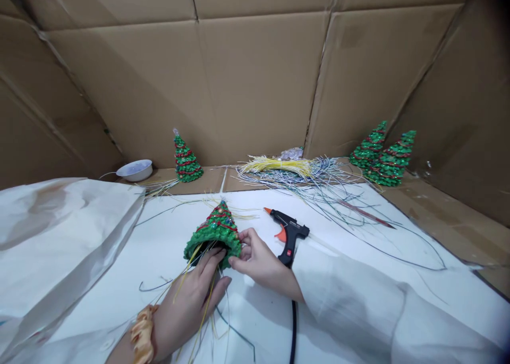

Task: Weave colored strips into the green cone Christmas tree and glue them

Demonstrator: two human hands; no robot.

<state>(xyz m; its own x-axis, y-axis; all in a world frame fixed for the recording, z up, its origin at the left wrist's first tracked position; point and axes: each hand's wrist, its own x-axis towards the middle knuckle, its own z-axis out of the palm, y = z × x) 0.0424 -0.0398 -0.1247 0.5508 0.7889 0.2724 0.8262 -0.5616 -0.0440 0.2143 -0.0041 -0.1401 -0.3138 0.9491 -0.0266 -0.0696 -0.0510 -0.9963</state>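
**A:** Where is the tree, and how is it held?

**B:** A small green cone tree (217, 231) lies tilted on the white surface (358, 257), front and middle, with its tip pointing away. The right hand (258, 260) has its grip pressed together on the rim of the base. The left hand (191, 300) stretches its fingers to the dark, hollow underside. Thin yellow and grey strands (199, 284) run beneath them into the hollow. I cannot tell whether that grip pinches a strand.

**A:** How finished does it look?

**B:** The outside seems done, with green covering, red garland, beads and a top piece. The underside is open and the strands hang loose, so I judge the base unfinished. Three trees that look complete stand at the back: a lone tree (186, 162) on the left and a leaning pair (382, 154) on the right.

**A:** What else is around?

**B:** A black glue gun (289, 234) with an orange nozzle lies just beside the right hand, untouched. Its cord (294, 327) runs toward the viewer. Behind it is a heap (279, 167) of spare yellow and grey strands, with a white bowl (135, 170) at back left. Cardboard walls (258, 87) enclose everything.

**A:** Any writing or brand?

**B:** None can be read on the gun, bowl or cardboard.
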